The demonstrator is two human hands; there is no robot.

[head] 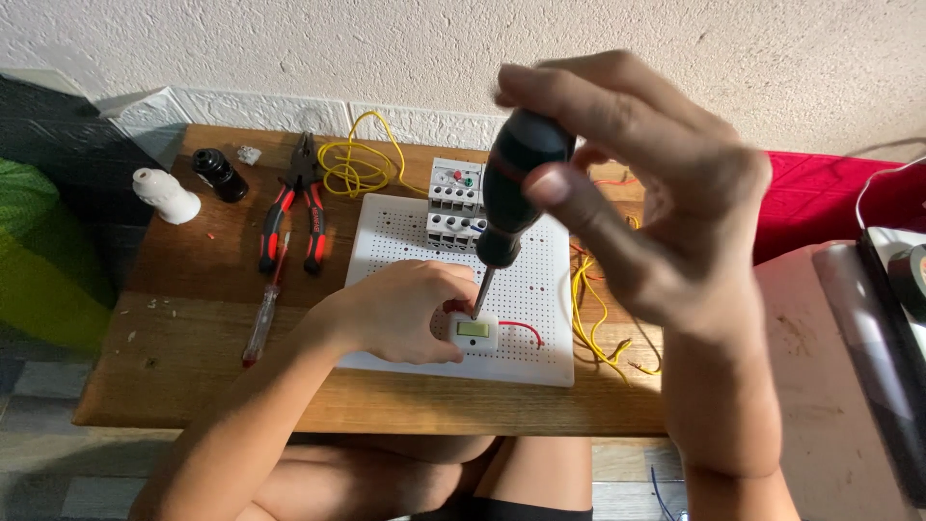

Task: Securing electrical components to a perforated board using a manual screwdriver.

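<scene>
A wooden desk [174, 318] is sitting by the wall, and a white board full of holes [540, 289] is lying on it. A grey switch block [455, 203] is standing at the board's far edge. The person's right hand [656, 183] is wrapping its grip tight around the dark handle of a screwdriver [506, 193], pointing the tip down at a small white box with a green screen [474, 331]. The left hand [400, 314] is pressing its fingers on that box, near the board's front edge. Red pliers [294, 203] are lying to the left.
</scene>
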